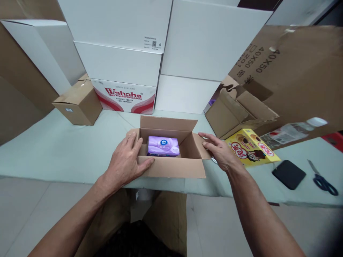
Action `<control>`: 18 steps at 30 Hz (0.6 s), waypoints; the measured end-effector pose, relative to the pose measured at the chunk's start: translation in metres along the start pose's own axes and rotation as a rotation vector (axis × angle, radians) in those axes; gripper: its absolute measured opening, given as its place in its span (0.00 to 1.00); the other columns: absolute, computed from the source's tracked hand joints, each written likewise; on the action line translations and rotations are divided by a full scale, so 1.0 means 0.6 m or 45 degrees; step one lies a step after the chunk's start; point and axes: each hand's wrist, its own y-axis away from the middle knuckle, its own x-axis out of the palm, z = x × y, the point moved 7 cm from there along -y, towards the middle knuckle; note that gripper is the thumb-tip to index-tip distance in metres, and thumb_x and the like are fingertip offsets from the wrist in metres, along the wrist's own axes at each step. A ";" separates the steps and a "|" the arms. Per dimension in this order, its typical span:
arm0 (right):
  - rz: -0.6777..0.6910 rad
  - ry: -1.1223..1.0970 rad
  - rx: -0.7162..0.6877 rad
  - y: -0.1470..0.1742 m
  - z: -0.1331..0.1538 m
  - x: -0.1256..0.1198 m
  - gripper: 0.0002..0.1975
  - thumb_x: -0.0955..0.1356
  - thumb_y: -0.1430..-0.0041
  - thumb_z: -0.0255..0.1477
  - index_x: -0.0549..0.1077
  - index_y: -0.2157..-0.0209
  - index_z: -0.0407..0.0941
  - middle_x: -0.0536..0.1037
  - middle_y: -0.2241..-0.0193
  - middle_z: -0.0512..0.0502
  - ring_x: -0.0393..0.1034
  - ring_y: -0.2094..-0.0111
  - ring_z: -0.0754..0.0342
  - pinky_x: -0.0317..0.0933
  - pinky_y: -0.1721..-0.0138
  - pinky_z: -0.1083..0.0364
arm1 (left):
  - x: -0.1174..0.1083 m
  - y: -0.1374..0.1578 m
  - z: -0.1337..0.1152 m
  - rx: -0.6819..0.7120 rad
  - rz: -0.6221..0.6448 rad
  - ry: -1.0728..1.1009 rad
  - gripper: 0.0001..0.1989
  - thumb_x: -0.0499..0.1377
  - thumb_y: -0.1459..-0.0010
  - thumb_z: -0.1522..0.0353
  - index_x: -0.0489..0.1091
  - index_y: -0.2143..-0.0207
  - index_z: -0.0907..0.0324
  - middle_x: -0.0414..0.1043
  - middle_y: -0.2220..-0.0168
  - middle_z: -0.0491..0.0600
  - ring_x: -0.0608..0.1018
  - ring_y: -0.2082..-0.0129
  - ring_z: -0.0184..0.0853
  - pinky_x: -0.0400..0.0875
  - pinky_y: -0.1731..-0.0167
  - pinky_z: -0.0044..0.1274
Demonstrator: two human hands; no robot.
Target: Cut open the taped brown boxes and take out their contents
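Observation:
An open cardboard box [174,167] stands on the table in front of me, with its flaps folded outward. Inside it, towards the left end, lies a purple tissue pack [163,146]. My left hand [125,153] grips the box at its left end, fingers over the side flap and thumb along the front flap. At the opposite end, my right hand [219,151] holds the right flap between thumb and fingers. The undersides of both hands are hidden.
White cartons [128,94] are stacked behind. A taped brown box [80,101] stands at left. At right are another open box [233,110], a yellow package [249,148], a plastic bottle [294,132], a black pad [288,174] and scissors [323,180].

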 end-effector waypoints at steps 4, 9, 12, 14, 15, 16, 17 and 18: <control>-0.056 0.423 -0.235 0.009 0.004 0.007 0.21 0.65 0.38 0.36 0.79 0.46 0.48 0.80 0.47 0.41 0.74 0.47 0.45 0.68 0.46 0.44 | 0.004 0.005 0.001 -0.020 0.012 0.015 0.31 0.59 0.38 0.52 0.69 0.39 0.61 0.61 0.32 0.67 0.65 0.33 0.62 0.66 0.39 0.51; -0.222 1.101 -0.541 0.027 0.050 0.019 0.21 0.61 0.33 0.33 0.81 0.49 0.47 0.73 0.40 0.35 0.70 0.44 0.37 0.65 0.45 0.35 | 0.006 0.004 -0.001 -0.017 0.059 0.003 0.32 0.58 0.37 0.53 0.66 0.36 0.61 0.59 0.30 0.68 0.64 0.32 0.62 0.65 0.40 0.52; -0.150 1.364 -0.689 0.037 0.085 0.043 0.19 0.61 0.33 0.28 0.81 0.50 0.46 0.78 0.47 0.34 0.71 0.49 0.37 0.66 0.51 0.37 | 0.007 0.005 0.000 -0.016 0.061 0.012 0.32 0.59 0.37 0.53 0.66 0.36 0.61 0.58 0.30 0.67 0.63 0.32 0.61 0.64 0.39 0.51; -0.030 1.426 -0.739 0.039 0.101 0.059 0.18 0.61 0.33 0.26 0.81 0.50 0.44 0.81 0.53 0.34 0.72 0.53 0.39 0.67 0.52 0.40 | 0.009 0.007 0.001 -0.026 0.062 0.002 0.33 0.59 0.37 0.53 0.66 0.36 0.62 0.59 0.31 0.68 0.64 0.33 0.62 0.64 0.39 0.52; 0.020 1.431 -0.758 0.040 0.107 0.065 0.18 0.61 0.33 0.25 0.80 0.50 0.43 0.81 0.54 0.35 0.72 0.54 0.40 0.67 0.52 0.42 | 0.010 0.007 0.002 -0.033 0.061 -0.002 0.33 0.59 0.37 0.53 0.66 0.36 0.62 0.59 0.31 0.68 0.64 0.33 0.63 0.64 0.39 0.52; 0.053 1.428 -0.775 0.040 0.113 0.070 0.18 0.60 0.33 0.25 0.79 0.50 0.42 0.81 0.54 0.36 0.73 0.53 0.41 0.67 0.51 0.43 | 0.011 0.008 0.002 -0.041 0.060 -0.006 0.33 0.59 0.37 0.53 0.66 0.36 0.62 0.60 0.31 0.68 0.64 0.33 0.63 0.64 0.39 0.52; 0.069 1.423 -0.790 0.041 0.117 0.073 0.19 0.60 0.32 0.24 0.78 0.49 0.42 0.81 0.52 0.36 0.73 0.52 0.42 0.68 0.50 0.44 | 0.011 0.008 0.002 -0.046 0.061 -0.010 0.33 0.59 0.38 0.53 0.67 0.36 0.62 0.60 0.31 0.68 0.64 0.33 0.63 0.63 0.39 0.52; 0.076 1.420 -0.801 0.042 0.121 0.075 0.19 0.60 0.32 0.24 0.77 0.47 0.42 0.80 0.50 0.36 0.73 0.51 0.42 0.68 0.50 0.45 | 0.011 0.008 0.001 -0.052 0.070 -0.014 0.33 0.58 0.37 0.53 0.67 0.36 0.63 0.59 0.31 0.68 0.64 0.32 0.63 0.63 0.39 0.52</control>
